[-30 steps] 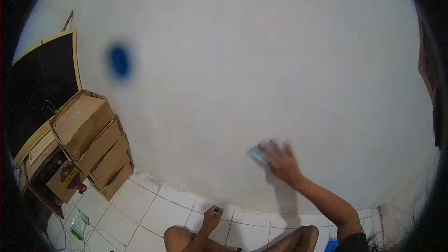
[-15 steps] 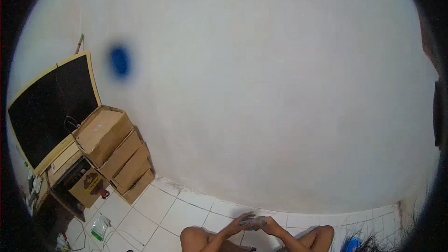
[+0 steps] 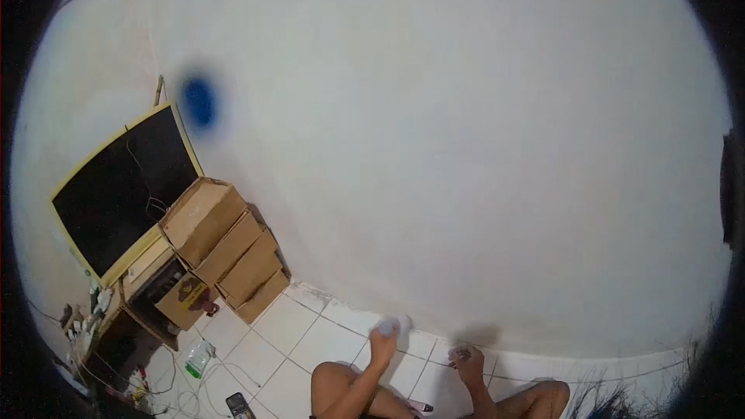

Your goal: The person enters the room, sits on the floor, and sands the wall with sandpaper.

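Note:
My left hand (image 3: pixel 380 349) is raised over the tiled floor in front of my crossed legs, its fingers closed round a small grey lump (image 3: pixel 390 327). The lump looks smooth and rounded, and the fingers hide part of it. Apart from it, to the right, my right hand (image 3: pixel 468 365) is held up with its fingers loosely bent and spread, greyish smudges on them. No object shows in its palm. A small pinkish and dark object (image 3: pixel 421 406) lies on the floor between my legs.
Stacked cardboard boxes (image 3: pixel 233 244) stand at the left by the wall, beside a yellow-framed screen (image 3: pixel 128 186). Cables, a clear packet with a green edge (image 3: pixel 199 358) and a dark keypad device (image 3: pixel 240 406) lie on the floor. Dark bristles (image 3: pixel 613 403) show at lower right.
My hands were together around the grey thing; now they are apart, the lump in my left hand and my right hand drawn off to the right. The view has turned slightly left.

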A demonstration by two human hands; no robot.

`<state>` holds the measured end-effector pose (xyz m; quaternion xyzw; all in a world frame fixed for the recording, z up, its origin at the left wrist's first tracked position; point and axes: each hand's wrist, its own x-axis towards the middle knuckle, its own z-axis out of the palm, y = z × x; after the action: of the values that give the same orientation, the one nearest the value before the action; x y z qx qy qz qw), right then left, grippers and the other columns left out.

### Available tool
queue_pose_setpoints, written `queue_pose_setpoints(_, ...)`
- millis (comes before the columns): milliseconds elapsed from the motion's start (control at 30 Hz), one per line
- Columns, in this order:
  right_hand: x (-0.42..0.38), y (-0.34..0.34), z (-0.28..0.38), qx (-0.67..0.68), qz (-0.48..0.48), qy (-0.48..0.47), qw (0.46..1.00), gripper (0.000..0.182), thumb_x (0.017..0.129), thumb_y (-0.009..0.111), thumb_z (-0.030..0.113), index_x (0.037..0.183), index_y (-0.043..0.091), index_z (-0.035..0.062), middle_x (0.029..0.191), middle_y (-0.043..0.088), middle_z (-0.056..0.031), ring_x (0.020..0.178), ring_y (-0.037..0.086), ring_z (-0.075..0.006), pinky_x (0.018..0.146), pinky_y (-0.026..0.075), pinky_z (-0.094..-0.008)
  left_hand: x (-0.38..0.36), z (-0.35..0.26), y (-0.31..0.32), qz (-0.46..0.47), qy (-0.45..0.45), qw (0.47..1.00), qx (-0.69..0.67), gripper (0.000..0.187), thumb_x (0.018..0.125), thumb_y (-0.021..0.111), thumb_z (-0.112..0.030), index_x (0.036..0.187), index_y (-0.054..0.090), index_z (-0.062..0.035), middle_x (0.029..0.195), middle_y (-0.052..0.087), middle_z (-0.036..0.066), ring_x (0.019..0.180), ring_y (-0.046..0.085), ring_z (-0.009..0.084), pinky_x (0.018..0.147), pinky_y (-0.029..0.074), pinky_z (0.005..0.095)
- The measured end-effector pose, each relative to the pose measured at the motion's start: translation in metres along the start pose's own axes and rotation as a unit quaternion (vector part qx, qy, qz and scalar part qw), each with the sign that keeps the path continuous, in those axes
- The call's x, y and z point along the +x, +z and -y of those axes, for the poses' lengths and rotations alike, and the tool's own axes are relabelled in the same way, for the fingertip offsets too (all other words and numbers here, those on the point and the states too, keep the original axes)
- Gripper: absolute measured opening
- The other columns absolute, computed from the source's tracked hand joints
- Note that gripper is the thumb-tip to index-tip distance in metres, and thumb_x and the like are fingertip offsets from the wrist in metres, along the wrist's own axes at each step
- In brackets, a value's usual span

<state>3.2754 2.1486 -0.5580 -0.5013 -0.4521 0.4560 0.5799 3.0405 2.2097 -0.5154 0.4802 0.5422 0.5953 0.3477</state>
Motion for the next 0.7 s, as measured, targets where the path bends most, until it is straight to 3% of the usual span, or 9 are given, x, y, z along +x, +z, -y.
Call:
queue_pose_setpoints(67,-0.004,0.002,0.005,0.062,-0.005,-0.011,0.998,0.014,0.081,0.071,0.008,0.082,0.062,-0.0015,0.072,0.066,-0.0107,0.058,0.064,-0.0165,0.052,0.053,-0.0281,0.033,-0.070,0.003,-0.167,0.052,0.981,0.080,0.019,0.091,0.057,-0.010,0.091,0.065,0.0077,0.080,0.068,0.012,0.074,0.059,0.0192,0.072,0.047,0.0335)
queue_pose_setpoints(100,-0.004,0.004,0.010,-0.032,0.011,-0.023,0.999,0.013,0.080,0.071,0.007,0.081,0.061,-0.0017,0.073,0.066,-0.0114,0.059,0.064,-0.0160,0.052,0.053,-0.0284,0.048,-0.097,0.005,-0.201,0.089,0.973,0.076,0.026,0.095,0.053,-0.013,0.106,0.064,0.0072,0.098,0.068,0.017,0.090,0.063,0.0237,0.082,0.048,0.0341)
queue_pose_setpoints(167,-0.005,0.007,0.011,-0.095,0.040,-0.042,0.994,0.011,0.079,0.069,0.005,0.081,0.061,-0.0020,0.074,0.067,-0.0121,0.060,0.065,-0.0167,0.052,0.053,-0.0293,0.078,-0.140,0.026,-0.261,0.127,0.951,-0.108,0.043,0.097,0.047,-0.014,0.134,0.046,0.0070,0.130,0.054,0.021,0.121,0.051,0.0297,0.103,0.037,0.0349)
queue_pose_setpoints(267,-0.011,0.009,0.028,-0.148,0.065,-0.076,0.984,0.009,0.080,0.066,0.003,0.081,0.061,-0.0039,0.074,0.067,-0.0130,0.061,0.066,-0.0184,0.053,0.055,-0.0313,0.108,-0.150,0.059,-0.231,0.222,0.947,-0.017,0.057,0.101,0.037,-0.023,0.147,0.017,0.0059,0.153,0.015,0.026,0.143,0.016,0.0347,0.116,0.016,0.0402)
queue_pose_setpoints(333,-0.002,0.011,-0.024,-0.162,0.070,-0.081,0.981,0.009,0.080,0.066,0.003,0.081,0.061,-0.0042,0.073,0.066,-0.0132,0.061,0.066,-0.0188,0.054,0.055,-0.0313,0.096,-0.153,0.093,-0.235,0.227,0.944,0.034,0.061,0.102,0.033,-0.025,0.148,0.007,0.0053,0.155,0.000,0.025,0.144,0.002,0.0360,0.117,0.007,0.0434)
queue_pose_setpoints(367,0.001,0.009,-0.050,-0.217,0.061,-0.152,0.962,0.009,0.080,0.066,0.004,0.080,0.061,-0.0039,0.073,0.066,-0.0129,0.062,0.067,-0.0185,0.055,0.055,-0.0310,0.089,-0.155,0.109,-0.238,0.232,0.941,0.059,0.063,0.102,0.032,-0.026,0.148,0.002,0.0050,0.155,-0.007,0.025,0.145,-0.005,0.0366,0.117,0.002,0.0450)
queue_pose_setpoints(400,0.004,0.007,-0.074,-0.271,0.043,-0.221,0.936,0.008,0.080,0.065,0.004,0.080,0.062,-0.0037,0.073,0.066,-0.0126,0.063,0.067,-0.0182,0.056,0.054,-0.0306,0.080,-0.154,0.121,-0.221,0.244,0.942,0.073,0.064,0.102,0.031,-0.026,0.148,0.000,0.0049,0.155,-0.010,0.025,0.145,-0.007,0.0374,0.116,0.001,0.0466)
queue_pose_setpoints(567,-0.009,0.005,-0.028,-0.248,0.099,-0.128,0.955,0.009,0.079,0.066,0.006,0.078,0.064,-0.0022,0.072,0.067,-0.0115,0.067,0.068,-0.0191,0.061,0.054,-0.0324,0.067,-0.135,0.129,-0.181,0.303,0.928,0.115,0.068,0.101,0.030,-0.029,0.147,-0.005,0.0052,0.154,-0.014,0.025,0.144,-0.010,0.0399,0.115,-0.001,0.0504)
queue_pose_setpoints(700,-0.016,0.007,0.008,-0.290,0.127,-0.129,0.940,0.009,0.079,0.065,0.009,0.081,0.065,-0.0002,0.074,0.067,-0.0126,0.068,0.067,-0.0221,0.065,0.054,-0.0346,0.103,-0.150,0.104,-0.225,0.311,0.915,0.121,0.067,0.102,0.029,-0.033,0.148,-0.003,0.0045,0.155,-0.010,0.024,0.144,-0.006,0.0383,0.116,0.000,0.0491)
